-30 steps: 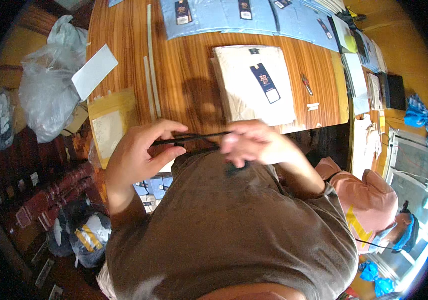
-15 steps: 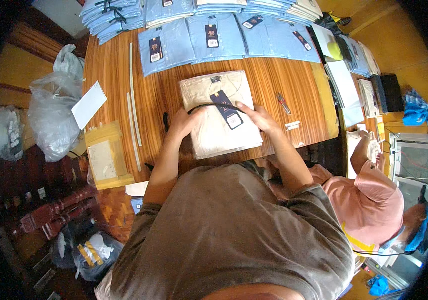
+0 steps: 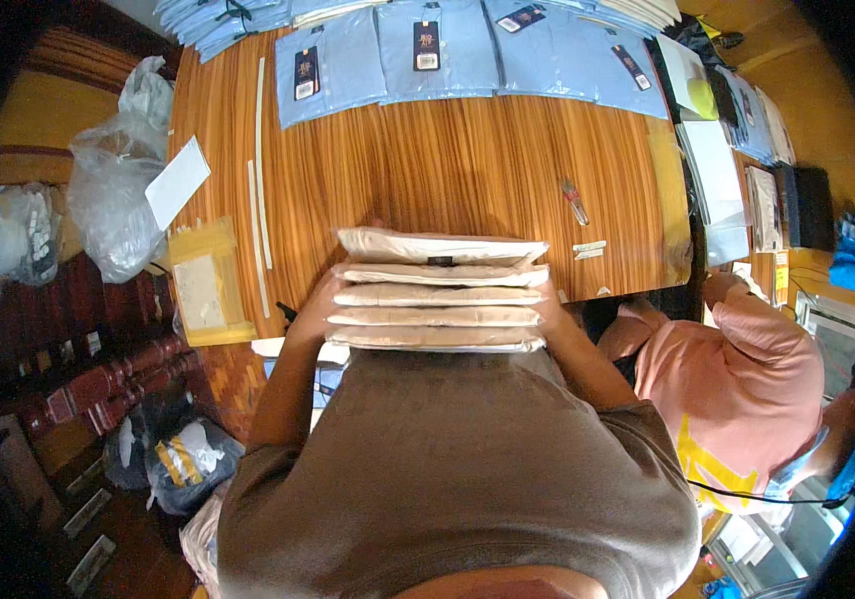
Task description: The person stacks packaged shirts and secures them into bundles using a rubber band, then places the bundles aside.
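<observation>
Both hands clamped a stack of folded cream shirts point(image 3: 439, 290) from its two ends: left hand point(image 3: 314, 305) flat against the left end, right hand point(image 3: 550, 302) against the right end, fingers mostly hidden behind the stack. Five bagged shirts in the pile, edges toward the camera, top one carrying a small dark tag. Stack was held up at chest level against the person's grey T-shirt point(image 3: 457, 469), over the near edge of the desk point(image 3: 427, 190); could not tell if its bottom touched the desktop.

Along the far edge of the desk: a row of folded light-blue shirts point(image 3: 417, 50) with dark hang tags, laid side by side. Two thin white strips point(image 3: 260, 170) ran lengthwise near the left edge. A yellow-edged plastic bag point(image 3: 203, 285) lay at the near-left corner, a white card point(image 3: 178, 182) overhanging the left edge just beyond it. A pen point(image 3: 575, 203) sat right of centre, well apart from the stack. Crumpled clear bags point(image 3: 113, 195) were piled off the desk's left side. A second person in a pink shirt point(image 3: 762, 374) was bent over past the desk's right end.
</observation>
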